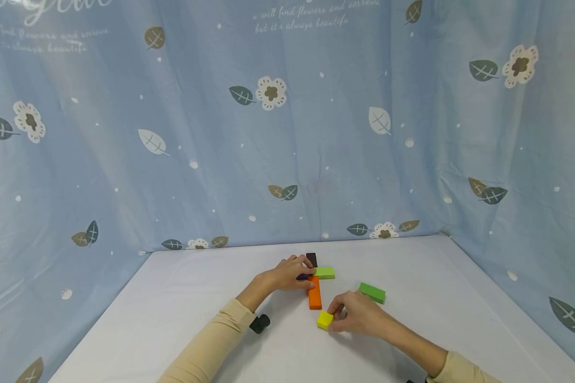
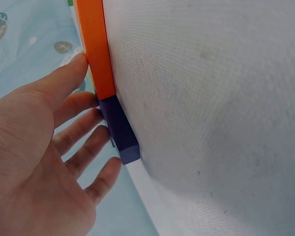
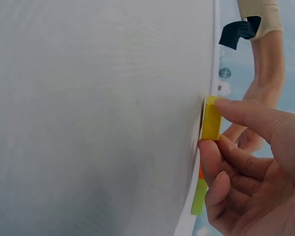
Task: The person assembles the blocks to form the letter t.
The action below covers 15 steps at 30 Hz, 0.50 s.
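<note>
My right hand point(image 1: 359, 315) pinches a small yellow block point(image 1: 324, 320) between thumb and fingers, close to the tabletop; the right wrist view shows the grip on the yellow block point(image 3: 212, 120). With loosely spread fingers, my left hand point(image 1: 287, 274) touches an orange block point(image 1: 314, 297) and a dark purple block point(image 2: 119, 129). In the left wrist view its thumb lies against the orange block point(image 2: 95, 49). A light green block point(image 1: 324, 273) adjoins the orange one's far end. Behind it lies a dark block point(image 1: 311, 259), partly covered by left fingers.
A darker green block point(image 1: 372, 292) lies apart, just beyond the right hand. The white tabletop point(image 1: 441, 298) meets a blue patterned curtain point(image 1: 316, 159) at the back and sides. A black device point(image 1: 260, 323) sits at the left wrist.
</note>
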Tool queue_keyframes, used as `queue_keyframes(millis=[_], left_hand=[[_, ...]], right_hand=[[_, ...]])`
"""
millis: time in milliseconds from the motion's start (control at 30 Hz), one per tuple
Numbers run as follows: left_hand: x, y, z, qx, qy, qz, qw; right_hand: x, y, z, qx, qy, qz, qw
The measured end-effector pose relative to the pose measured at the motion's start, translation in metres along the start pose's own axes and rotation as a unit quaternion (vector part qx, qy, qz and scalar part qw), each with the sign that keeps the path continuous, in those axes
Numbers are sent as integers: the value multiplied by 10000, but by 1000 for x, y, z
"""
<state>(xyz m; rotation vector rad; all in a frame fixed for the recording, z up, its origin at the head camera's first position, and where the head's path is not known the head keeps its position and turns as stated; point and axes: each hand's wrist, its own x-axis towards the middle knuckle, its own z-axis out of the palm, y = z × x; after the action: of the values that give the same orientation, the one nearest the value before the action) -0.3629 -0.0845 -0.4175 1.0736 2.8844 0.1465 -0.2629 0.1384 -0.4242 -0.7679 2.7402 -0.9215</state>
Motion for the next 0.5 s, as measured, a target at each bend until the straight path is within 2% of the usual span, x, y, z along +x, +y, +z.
queue_keyframes(millis=[500], left_hand=[[0,-1,1,-105,3,-37,9999]], right_hand=[[1,-7,2,-268,229,331,9988]])
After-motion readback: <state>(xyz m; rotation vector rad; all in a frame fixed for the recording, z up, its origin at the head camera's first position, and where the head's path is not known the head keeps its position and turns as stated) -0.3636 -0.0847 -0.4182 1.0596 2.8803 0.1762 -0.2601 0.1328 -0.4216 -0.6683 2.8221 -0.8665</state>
